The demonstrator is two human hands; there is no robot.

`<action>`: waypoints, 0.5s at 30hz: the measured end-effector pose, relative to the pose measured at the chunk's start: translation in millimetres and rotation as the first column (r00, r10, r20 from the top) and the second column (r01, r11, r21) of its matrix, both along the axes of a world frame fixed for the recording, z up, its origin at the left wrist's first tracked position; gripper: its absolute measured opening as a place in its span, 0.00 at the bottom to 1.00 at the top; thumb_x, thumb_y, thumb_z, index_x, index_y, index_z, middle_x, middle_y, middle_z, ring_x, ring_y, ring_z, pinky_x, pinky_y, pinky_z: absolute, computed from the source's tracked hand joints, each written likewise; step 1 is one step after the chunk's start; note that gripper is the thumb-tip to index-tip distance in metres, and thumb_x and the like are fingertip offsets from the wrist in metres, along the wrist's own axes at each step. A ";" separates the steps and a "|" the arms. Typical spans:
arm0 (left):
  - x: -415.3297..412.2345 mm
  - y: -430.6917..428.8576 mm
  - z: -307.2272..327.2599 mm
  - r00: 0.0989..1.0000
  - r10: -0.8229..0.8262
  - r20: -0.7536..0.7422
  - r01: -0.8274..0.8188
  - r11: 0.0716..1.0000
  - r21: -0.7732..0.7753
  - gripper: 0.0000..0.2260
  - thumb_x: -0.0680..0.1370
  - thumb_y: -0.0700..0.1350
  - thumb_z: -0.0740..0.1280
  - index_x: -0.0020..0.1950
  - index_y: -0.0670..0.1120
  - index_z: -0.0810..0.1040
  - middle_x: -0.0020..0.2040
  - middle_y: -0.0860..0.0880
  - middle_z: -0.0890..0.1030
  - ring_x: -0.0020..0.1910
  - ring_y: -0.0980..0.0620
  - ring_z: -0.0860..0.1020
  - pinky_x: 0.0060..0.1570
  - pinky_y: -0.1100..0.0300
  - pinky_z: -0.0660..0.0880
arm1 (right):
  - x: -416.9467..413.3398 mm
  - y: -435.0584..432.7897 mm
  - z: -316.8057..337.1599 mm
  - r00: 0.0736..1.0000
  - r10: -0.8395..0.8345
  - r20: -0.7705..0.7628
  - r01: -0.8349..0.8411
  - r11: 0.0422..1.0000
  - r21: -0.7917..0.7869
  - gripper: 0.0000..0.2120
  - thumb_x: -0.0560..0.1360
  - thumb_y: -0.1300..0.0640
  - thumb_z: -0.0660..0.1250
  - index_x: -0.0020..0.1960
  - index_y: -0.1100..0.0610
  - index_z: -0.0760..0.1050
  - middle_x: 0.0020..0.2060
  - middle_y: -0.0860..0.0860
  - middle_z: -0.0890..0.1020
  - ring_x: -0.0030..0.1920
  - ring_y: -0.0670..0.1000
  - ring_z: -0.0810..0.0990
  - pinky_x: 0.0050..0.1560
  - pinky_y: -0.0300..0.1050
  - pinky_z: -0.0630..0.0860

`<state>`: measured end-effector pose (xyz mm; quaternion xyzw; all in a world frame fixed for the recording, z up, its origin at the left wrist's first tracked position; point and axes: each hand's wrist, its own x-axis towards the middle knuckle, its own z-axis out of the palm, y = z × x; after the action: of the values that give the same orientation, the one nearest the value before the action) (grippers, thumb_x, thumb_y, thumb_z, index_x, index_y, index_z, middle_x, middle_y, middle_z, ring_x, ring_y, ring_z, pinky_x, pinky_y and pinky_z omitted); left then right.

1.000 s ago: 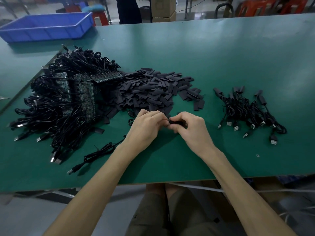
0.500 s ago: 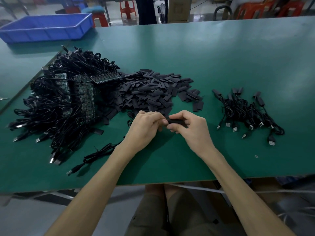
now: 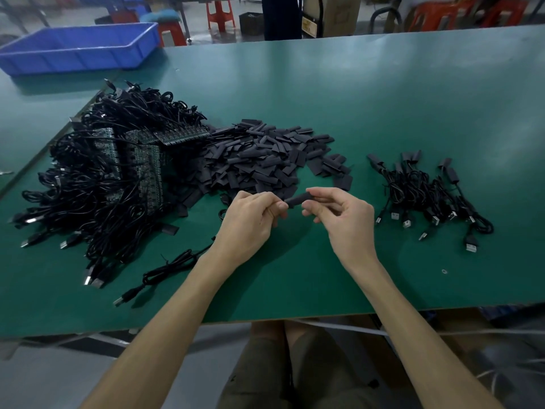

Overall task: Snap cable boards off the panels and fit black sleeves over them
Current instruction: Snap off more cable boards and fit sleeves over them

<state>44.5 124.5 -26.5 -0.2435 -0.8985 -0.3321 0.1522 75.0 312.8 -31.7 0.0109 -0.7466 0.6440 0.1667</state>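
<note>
A: Where is the piece?

B: It's held just above the green table top, between the two hands. The right hand pinches the right end of the short flat black sleeve between thumb and forefinger, and its other fingers are loosely spread. The left hand is curled, with its fingertips pinching at the sleeve's left end. The board is hidden, so I cannot tell how far in it sits.

A: How does the sleeve lie?

B: Its long axis runs across the view, left to right, with the right end tipped slightly up and away. I judge that its working mouth faces the left hand.

A: What might go wrong?

B: The sleeve looks soft. If it's squeezed flat the mouth closes, and the board may catch on the edge or go in skewed. The thin black cable with a USB plug trails out from under the left wrist, and a snag there could pull the board back out. The loose heap of black sleeves lies just behind the hands, so a dropped piece could vanish among them.
</note>
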 end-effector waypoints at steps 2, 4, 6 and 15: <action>0.1 0.4 0.1 1.000 -0.012 0.002 0.012 1.000 -0.010 0.14 0.86 0.49 0.59 0.43 0.49 0.79 0.34 0.61 0.75 0.45 0.68 0.71 0.52 0.72 0.62 | -0.4 0.1 -0.8 1.000 -0.001 -0.003 0.001 1.000 0.014 0.10 0.75 0.60 0.77 0.56 0.55 0.84 0.41 0.47 0.87 0.43 0.46 0.87 0.43 0.36 0.81; 0.3 0.6 -0.1 1.000 -0.025 0.005 0.025 0.999 -0.025 0.14 0.86 0.48 0.60 0.43 0.48 0.79 0.33 0.61 0.75 0.46 0.64 0.71 0.53 0.72 0.62 | -0.9 0.5 -1.6 1.000 -0.003 -0.010 0.003 1.000 0.022 0.10 0.74 0.61 0.77 0.55 0.56 0.84 0.40 0.46 0.87 0.42 0.45 0.87 0.43 0.35 0.80; 0.4 0.9 -0.2 0.999 -0.033 0.008 0.033 0.999 -0.041 0.13 0.86 0.46 0.61 0.43 0.48 0.80 0.32 0.62 0.74 0.46 0.63 0.72 0.53 0.72 0.62 | -1.6 0.6 -2.5 1.000 -0.005 -0.014 0.005 1.000 0.023 0.10 0.74 0.61 0.77 0.55 0.57 0.84 0.39 0.46 0.87 0.42 0.45 0.87 0.42 0.35 0.80; 4.5 2.2 3.2 0.998 -0.061 -0.011 0.060 0.995 -0.076 0.12 0.85 0.45 0.62 0.43 0.46 0.80 0.32 0.60 0.77 0.41 0.58 0.71 0.52 0.70 0.63 | -2.4 0.1 -5.7 0.998 0.041 -0.040 -0.040 0.999 0.005 0.11 0.75 0.64 0.76 0.56 0.56 0.83 0.40 0.46 0.87 0.42 0.46 0.87 0.42 0.36 0.81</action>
<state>48.9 126.8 -23.3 -0.2784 -0.9016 -0.3005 0.1387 72.7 312.8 -37.5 0.0391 -0.7440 0.6455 0.1684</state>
